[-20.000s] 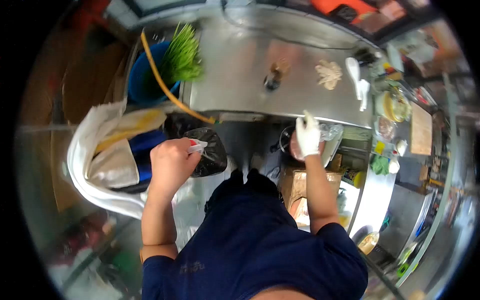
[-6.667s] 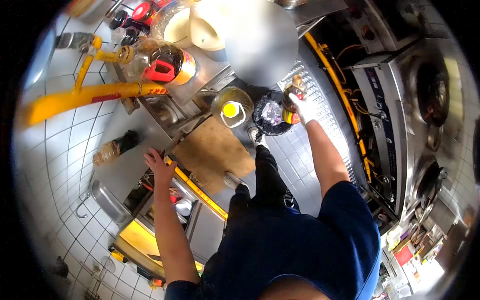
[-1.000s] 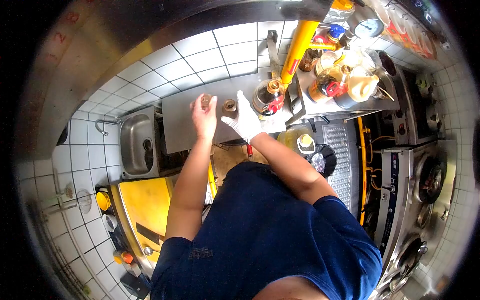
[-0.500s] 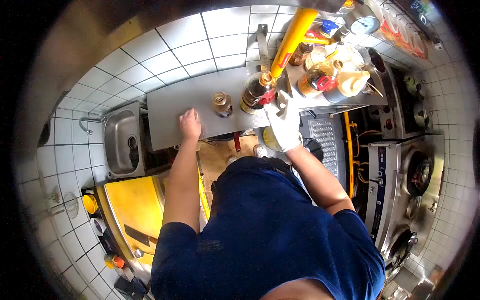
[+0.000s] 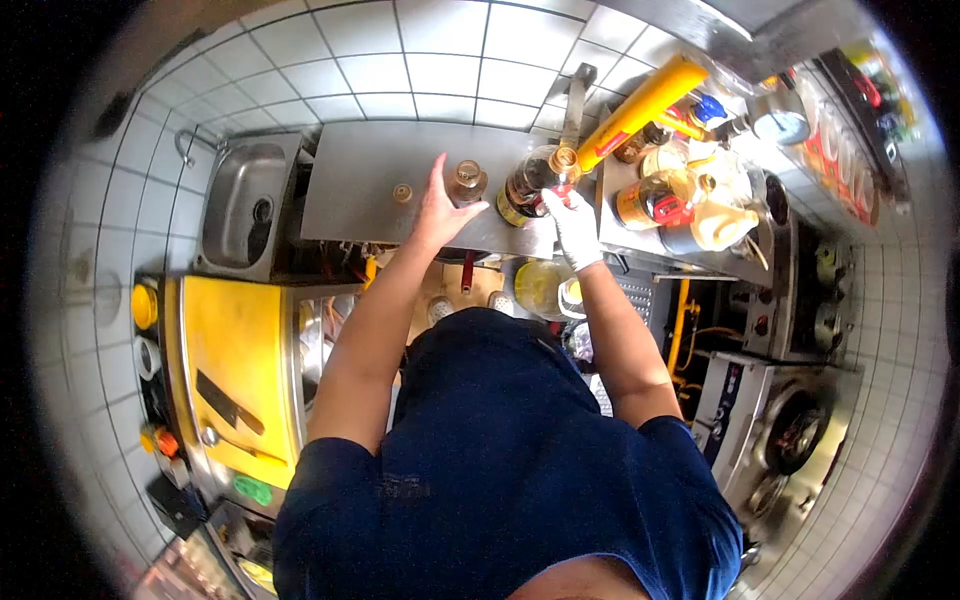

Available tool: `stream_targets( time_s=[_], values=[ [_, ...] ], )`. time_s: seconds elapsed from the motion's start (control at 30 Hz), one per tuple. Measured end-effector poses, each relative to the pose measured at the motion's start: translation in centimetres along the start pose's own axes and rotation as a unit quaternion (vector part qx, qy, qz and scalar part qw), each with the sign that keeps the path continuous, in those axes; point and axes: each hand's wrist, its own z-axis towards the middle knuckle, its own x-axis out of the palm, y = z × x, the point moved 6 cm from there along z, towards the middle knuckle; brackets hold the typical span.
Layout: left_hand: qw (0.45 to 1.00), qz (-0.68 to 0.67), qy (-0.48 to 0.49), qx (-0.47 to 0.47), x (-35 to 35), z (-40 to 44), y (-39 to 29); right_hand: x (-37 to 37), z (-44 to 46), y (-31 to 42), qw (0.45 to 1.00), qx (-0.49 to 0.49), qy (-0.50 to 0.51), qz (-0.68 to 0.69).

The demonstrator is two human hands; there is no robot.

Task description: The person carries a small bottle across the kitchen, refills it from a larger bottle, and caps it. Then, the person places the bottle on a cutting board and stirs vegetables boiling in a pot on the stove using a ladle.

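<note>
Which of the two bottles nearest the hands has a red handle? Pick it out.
The larger dark bottle beside the yellow pipe, with the gloved right hand at its red handle. The smaller bottle, beside the open left hand, shows no red.

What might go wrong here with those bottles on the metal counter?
The small bottle looks uncapped, so a bump from the left hand, spread beside it, might spill it. The large bottle stands near the edge of the counter; a careless pull by the gloved right hand at its red handle might tip it.
</note>
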Motion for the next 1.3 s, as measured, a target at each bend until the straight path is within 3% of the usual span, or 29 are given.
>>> stream_targets(
  time_s=[0.13,0.23,0.43,0.57,0.73,0.83,1.0,1.3],
  values=[
    [0.997,-0.001,-0.072,0.039,1.6,0.8,1.6,-0.3,1.0,0.8,0.999,0.028,0.021,0.024],
    [0.998,-0.044,-0.033,-0.006,1.8,1.1,1.4,-0.6,1.0,2.0,0.999,0.037,0.036,-0.013],
    [0.997,-0.037,-0.029,0.055,1.7,0.7,-0.2,-1.4,-1.4,7.2,0.993,0.091,0.056,-0.052],
    [0.987,0.027,-0.027,0.154,-0.1,-0.4,-4.5,-1.8,-3.1,10.9,0.987,0.098,0.064,-0.114],
    [0.975,0.07,0.005,0.211,-1.5,-1.3,-8.6,-1.2,-4.9,15.9,0.956,0.054,0.112,-0.266],
    [0.971,0.11,0.03,0.21,-1.7,-1.7,-9.6,-1.7,-4.7,17.5,0.902,0.034,0.13,-0.41],
    [0.966,0.113,0.036,0.228,-2.1,-2.0,-10.4,-0.8,-5.3,19.9,0.893,-0.008,0.172,-0.417],
    [0.96,0.12,0.053,0.246,-2.6,-2.8,-11.9,0.6,-5.4,21.0,0.837,0.033,0.215,-0.502]
  ],
)
